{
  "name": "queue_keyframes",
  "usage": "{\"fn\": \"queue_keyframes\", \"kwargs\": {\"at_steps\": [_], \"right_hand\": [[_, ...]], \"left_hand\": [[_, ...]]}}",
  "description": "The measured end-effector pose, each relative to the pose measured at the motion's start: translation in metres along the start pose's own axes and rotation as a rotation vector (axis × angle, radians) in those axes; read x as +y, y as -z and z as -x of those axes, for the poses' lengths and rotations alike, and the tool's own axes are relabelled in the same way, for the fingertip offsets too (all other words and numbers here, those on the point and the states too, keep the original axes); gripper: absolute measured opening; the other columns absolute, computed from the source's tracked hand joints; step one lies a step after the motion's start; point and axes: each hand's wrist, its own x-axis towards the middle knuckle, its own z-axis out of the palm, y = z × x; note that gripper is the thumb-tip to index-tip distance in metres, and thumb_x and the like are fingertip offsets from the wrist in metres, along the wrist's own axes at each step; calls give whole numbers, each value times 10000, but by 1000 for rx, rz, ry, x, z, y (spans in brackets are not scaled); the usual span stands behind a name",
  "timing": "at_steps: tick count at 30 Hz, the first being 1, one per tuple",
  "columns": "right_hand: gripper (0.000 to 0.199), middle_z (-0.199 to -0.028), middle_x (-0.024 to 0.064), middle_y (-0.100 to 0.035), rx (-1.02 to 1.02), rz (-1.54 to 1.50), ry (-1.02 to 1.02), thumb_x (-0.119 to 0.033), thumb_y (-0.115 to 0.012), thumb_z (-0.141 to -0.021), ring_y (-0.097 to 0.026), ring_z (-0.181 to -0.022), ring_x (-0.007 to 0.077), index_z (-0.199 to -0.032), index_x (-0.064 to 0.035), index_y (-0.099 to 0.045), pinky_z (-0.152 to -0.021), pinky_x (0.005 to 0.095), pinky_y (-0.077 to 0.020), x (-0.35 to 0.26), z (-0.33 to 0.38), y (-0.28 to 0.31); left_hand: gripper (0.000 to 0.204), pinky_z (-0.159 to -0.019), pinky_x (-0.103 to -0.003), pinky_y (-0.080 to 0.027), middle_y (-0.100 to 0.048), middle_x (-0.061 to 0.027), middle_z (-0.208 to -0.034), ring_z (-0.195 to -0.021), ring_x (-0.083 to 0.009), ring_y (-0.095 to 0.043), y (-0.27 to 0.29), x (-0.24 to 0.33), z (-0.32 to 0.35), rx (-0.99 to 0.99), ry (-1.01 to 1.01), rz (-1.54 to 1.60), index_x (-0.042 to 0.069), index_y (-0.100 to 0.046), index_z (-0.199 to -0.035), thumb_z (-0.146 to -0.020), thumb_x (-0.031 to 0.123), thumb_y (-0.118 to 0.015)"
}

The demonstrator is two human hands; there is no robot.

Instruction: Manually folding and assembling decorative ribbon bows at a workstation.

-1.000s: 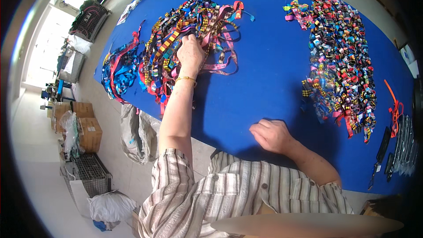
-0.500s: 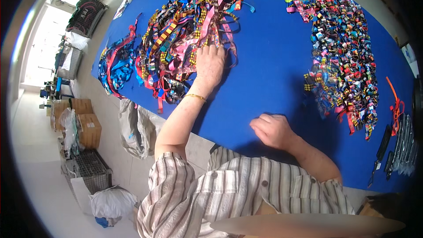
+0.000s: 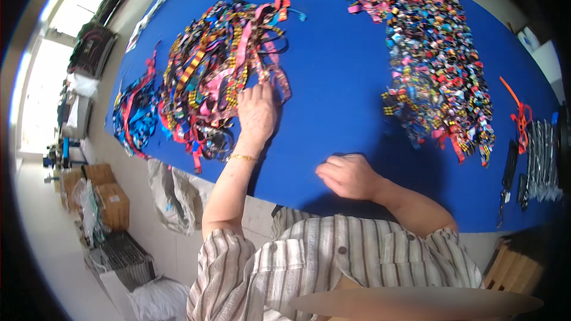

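Head view, left hand [image 3: 257, 113]: fingers at the near right edge of a tangled heap of multicoloured patterned fabric straps [image 3: 205, 71]; not possible to tell if gripping.
Right hand [image 3: 350, 176]: curled loosely, near the front edge of the smooth blue tabletop [image 3: 330, 95].
Tangled heap: left of centre, beside a smaller blue-and-red strap pile [image 3: 135, 120].

Shirt [image 3: 369, 244], six o'clock: off-white with brown and grey stripes, short sleeves [image 3: 226, 261]. A round dark centre button [image 3: 342, 250] sits between buttoned pocket flaps [image 3: 288, 258] at its nine and three o'clock. Bracelet [image 3: 242, 157], eight o'clock: thin, gold-coloured, on the left wrist [image 3: 248, 144].
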Motion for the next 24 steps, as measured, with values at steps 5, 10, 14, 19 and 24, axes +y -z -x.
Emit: {"fn": "queue_keyframes", "kwargs": {"at_steps": [5,10,14,19,24], "right_hand": [[51,-736,59,-553,12,-55,11,-128,-671,-861,-609,-619,244,-874,-96,-633,-570,365,-492,0,2,0],[57,-734,67,-553,16,-55,13,-127,-673,-862,-612,-619,252,-868,-91,-629,-566,373,-493,2,2,1],[57,-736,73,-559,5,-60,11,-127,-667,-865,-618,-627,258,-865,-88,-626,-575,380,-498,2,1,1],[54,-735,75,-560,-4,-60,3,-126,-660,-868,-619,-631,262,-863,-86,-623,-578,383,-499,1,0,3],[51,-734,76,-559,-8,-61,1,-124,-658,-868,-620,-635,261,-867,-86,-624,-581,383,-500,0,1,2]], "left_hand": [[378,-827,-419,-438,-623,-117,-1012,-915,-291,-574,-5,-1,1,7,-26,-19,17,-601,-1186,-825,127,-603],[377,-825,-414,-438,-622,-122,-1019,-912,-293,-575,-8,0,-1,28,-29,-8,10,-601,-1192,-831,118,-594],[382,-823,-411,-439,-622,-125,-1019,-908,-296,-576,-9,0,0,6,-13,-7,7,-598,-1202,-834,111,-589],[286,-801,-422,-446,-631,-115,-980,-889,-292,-593,-8,2,0,44,-4,1,39,-615,-1143,-864,94,-581],[404,-837,-415,-440,-621,-135,-1034,-927,-300,-580,-12,-1,1,-2,-1,-3,-6,-593,-1213,-829,116,-603]]}}
